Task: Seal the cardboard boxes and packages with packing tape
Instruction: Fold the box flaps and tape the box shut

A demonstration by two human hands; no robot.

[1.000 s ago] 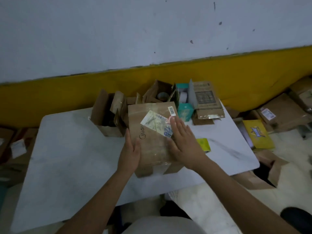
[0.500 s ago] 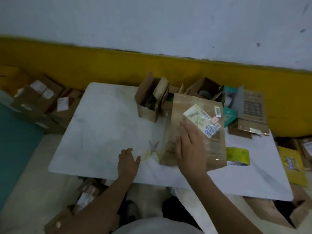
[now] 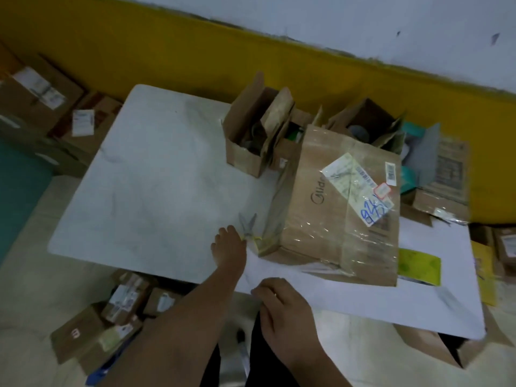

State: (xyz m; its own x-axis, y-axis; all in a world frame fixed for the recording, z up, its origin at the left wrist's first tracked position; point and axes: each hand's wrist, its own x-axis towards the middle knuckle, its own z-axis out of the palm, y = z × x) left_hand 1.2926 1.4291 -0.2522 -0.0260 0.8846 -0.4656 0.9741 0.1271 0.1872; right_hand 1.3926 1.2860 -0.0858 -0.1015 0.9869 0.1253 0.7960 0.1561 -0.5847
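Left hand point(image 3: 229, 248) is reaching the scissors point(image 3: 249, 225) beside the taped box point(image 3: 332, 219) on the bench point(image 3: 156, 185); I cannot tell if it is gripping. Right hand point(image 3: 283, 307) is hovering loosely curled, holding nothing.

Right of the box point(image 3: 335, 213), the tape point(image 3: 418, 265) is half hidden behind it; left of it, the scissors' point(image 3: 249, 227) handles are blurred.

Your large brown cardboard box point(image 3: 315, 191) is matt where bare, but glossy, crinkled clear tape point(image 3: 312, 237) covers most of it, white paper label point(image 3: 349, 177) included. Left of the box lie scissors point(image 3: 248, 223) with dull grey metal blades and yellow plastic handles. Beneath it the white worktop point(image 3: 156, 185) looks smooth and matt. Behind it, small open cardboard boxes point(image 3: 243, 159) look rough, worn.
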